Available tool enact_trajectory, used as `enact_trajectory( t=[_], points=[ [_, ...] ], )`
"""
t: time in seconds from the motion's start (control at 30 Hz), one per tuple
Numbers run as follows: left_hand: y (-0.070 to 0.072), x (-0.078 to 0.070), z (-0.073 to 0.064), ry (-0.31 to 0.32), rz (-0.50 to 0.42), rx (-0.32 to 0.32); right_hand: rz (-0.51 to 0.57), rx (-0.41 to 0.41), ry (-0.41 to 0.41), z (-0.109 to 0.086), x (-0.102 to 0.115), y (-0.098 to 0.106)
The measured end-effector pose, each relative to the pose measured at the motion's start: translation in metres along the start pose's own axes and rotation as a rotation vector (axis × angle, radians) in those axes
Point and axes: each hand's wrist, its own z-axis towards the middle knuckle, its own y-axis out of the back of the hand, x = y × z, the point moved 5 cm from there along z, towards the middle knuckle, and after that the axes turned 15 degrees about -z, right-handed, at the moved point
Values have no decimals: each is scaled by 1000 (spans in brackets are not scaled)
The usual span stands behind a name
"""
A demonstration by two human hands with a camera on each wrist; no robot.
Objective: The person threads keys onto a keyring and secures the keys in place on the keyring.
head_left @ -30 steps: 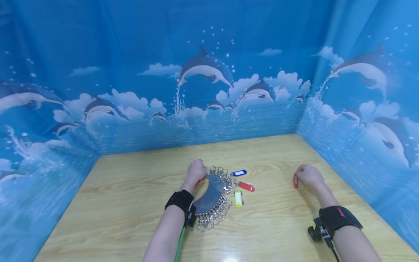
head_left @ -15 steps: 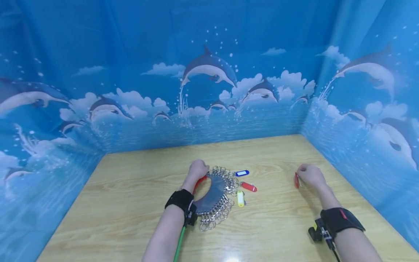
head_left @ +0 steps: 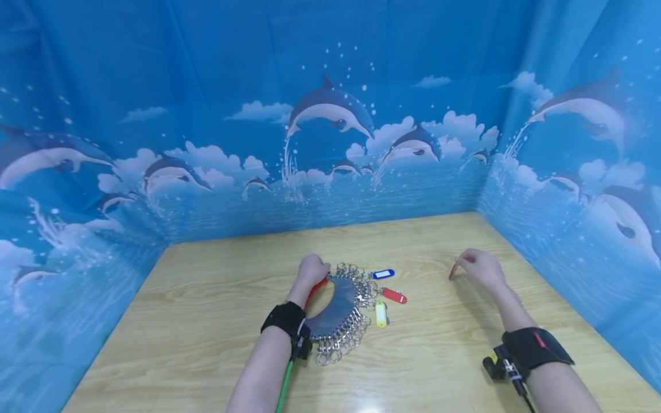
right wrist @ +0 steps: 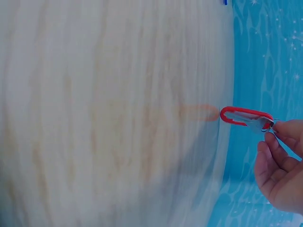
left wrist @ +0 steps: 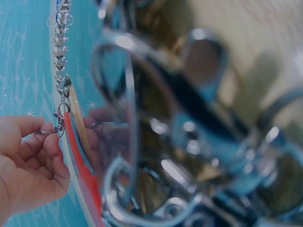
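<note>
My left hand (head_left: 311,268) is at the far end of a curved grey metal plate (head_left: 341,298) with a red inner edge. Thumb and finger pinch a small metal ring (left wrist: 46,132) on a clip there, as the left wrist view shows. Clips with split rings line the plate's outer edge. Well to the right, my right hand (head_left: 482,268) pinches a red key tag (right wrist: 244,115) by its ring; a small silver key (right wrist: 259,124) hangs against the tag. The tag is tilted, its lower end close above the table in the head view.
On the plate's right side lie a blue key tag (head_left: 383,274), a red key tag with white marking (head_left: 395,296) and a yellow key tag (head_left: 381,314), near the rings. A wooden table (head_left: 206,321) is enclosed by a blue dolphin-print curtain (head_left: 217,115).
My right hand has moved a little left and away from me with the red key tag, which now slants and turns edge-on. The left hand stays at the plate's far end.
</note>
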Motion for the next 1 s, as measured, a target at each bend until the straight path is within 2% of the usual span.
enact_trajectory(
  t=[0.17,0.3,0.57,0.67,0.77,0.87,1.0],
  points=[
    [2,0,-1,-25,20,-39,13,-26,29,0,12,4],
    [4,0,-3,-14,-28,-55,37,-45,32,2,23,8],
    [6,4,-4,29,-132,-33,84,-69,56,10,52,10],
    [6,5,-3,27,-218,-9,97,-76,73,14,63,6],
    [6,8,-4,40,-341,29,122,-65,74,17,71,1],
    [6,10,-5,67,-457,78,159,-30,50,21,77,-4],
    [10,7,-7,65,-532,124,234,41,-12,25,81,-9]
  ],
)
